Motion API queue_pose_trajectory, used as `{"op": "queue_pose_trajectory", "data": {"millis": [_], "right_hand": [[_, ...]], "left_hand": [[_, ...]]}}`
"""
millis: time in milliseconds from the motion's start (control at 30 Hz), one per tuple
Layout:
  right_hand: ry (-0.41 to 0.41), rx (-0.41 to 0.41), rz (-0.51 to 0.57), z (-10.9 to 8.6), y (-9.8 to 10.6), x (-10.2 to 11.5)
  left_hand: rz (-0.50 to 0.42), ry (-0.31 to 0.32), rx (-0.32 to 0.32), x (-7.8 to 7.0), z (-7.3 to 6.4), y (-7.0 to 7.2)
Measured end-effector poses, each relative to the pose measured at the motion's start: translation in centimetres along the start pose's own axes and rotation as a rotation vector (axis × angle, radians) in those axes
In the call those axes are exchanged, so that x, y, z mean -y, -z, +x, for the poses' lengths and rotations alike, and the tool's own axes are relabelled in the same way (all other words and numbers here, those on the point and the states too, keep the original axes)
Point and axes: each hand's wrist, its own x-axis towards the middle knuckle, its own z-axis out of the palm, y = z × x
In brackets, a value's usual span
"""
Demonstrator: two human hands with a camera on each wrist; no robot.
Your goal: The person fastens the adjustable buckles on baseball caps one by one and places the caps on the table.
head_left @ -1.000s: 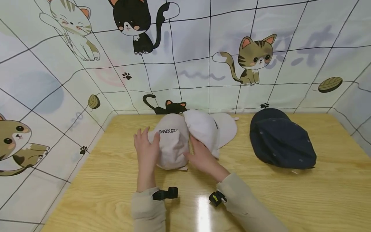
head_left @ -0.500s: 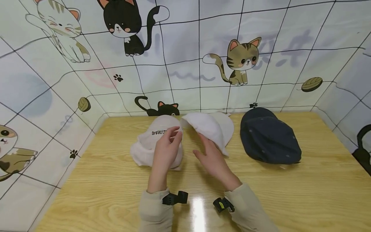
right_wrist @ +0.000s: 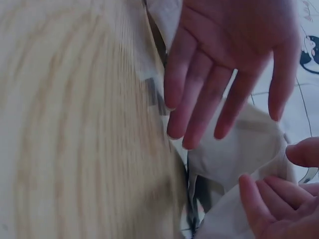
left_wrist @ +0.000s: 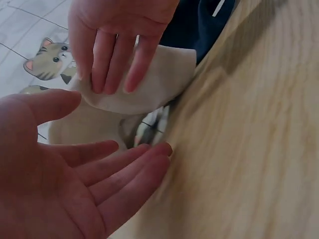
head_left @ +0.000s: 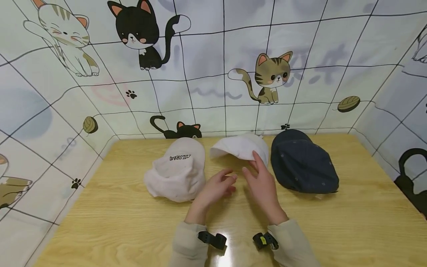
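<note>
A white cap (head_left: 241,146) lies at the middle back of the table in the head view, its hollow side partly facing me. My right hand (head_left: 265,187) is at its front right edge, with fairly straight fingers touching the fabric. In front of that cap my left hand (head_left: 215,191) hovers with loosely bent fingers, holding nothing. The left wrist view shows its palm and spread fingertips (left_wrist: 162,149) apart from the cap. To the left lies an off-white cap (head_left: 175,176) with dark lettering, near my left wrist.
A dark navy cap (head_left: 303,167) lies right of the white cap, close beside it. All the caps rest on a wooden table (head_left: 116,218). A cat-patterned wall covering (head_left: 210,55) rises behind the table and along its sides.
My left hand has left the off-white cap and moved right, in front of the white cap. My right hand has moved right, and the white cap has turned and now lies apart from the off-white one.
</note>
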Motion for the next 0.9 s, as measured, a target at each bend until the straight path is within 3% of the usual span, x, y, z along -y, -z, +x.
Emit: {"op": "queue_pose_trajectory", "data": {"millis": [100, 300, 467, 567, 733, 800, 900], "right_hand": [[-0.013, -0.015, 0.051, 0.0, 0.3, -0.6], [0.026, -0.010, 0.099, 0.5, 0.9, -1.4], [0.023, -0.131, 0.117, 0.9, 1.0, -2.5], [0.030, -0.197, 0.177, 1.5, 0.8, -4.1], [0.096, -0.197, 0.250, 2.9, 0.3, -7.0], [0.115, -0.161, 0.289, 2.9, 0.6, -6.6], [0.067, -0.094, 0.298, 1.5, 2.1, -2.4]], "left_hand": [[-0.079, 0.015, 0.024, 0.5, 0.1, -0.3], [-0.151, 0.024, 0.048, 1.2, 0.7, -0.7], [-0.285, 0.038, 0.048, 2.2, 1.4, -1.0], [-0.406, 0.036, 0.037, 2.8, 1.5, -1.0], [-0.545, 0.007, 0.026, 3.3, 1.6, -0.7], [-0.564, -0.010, 0.029, 3.4, 1.5, -0.6], [-0.582, -0.047, 0.037, 3.5, 1.6, -0.6]]}}
